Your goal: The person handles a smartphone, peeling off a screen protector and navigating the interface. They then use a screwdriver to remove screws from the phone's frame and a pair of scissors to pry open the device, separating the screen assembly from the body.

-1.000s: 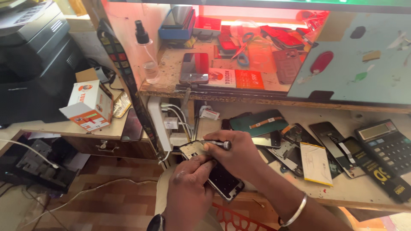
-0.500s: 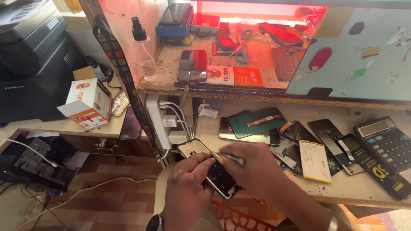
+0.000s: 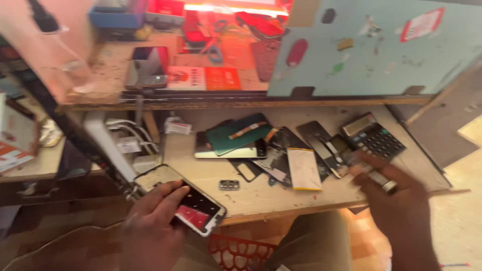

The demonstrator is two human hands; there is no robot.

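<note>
I see the opened phone point(image 3: 182, 199) at the near left edge of the wooden bench point(image 3: 261, 193), tilted, gripped from below by the left hand point(image 3: 150, 228) with fingers closed over its upper face. Just right of it a small dark part point(image 3: 229, 184) lies on the bench. Farther right, the right hand point(image 3: 396, 200) hovers blurred over the bench edge with a silvery piece point(image 3: 384, 181) pinched in its fingers, just near the black calculator point(image 3: 374, 135). Between them lie a yellowish battery point(image 3: 304, 168) and a green phone back point(image 3: 238, 133).
</note>
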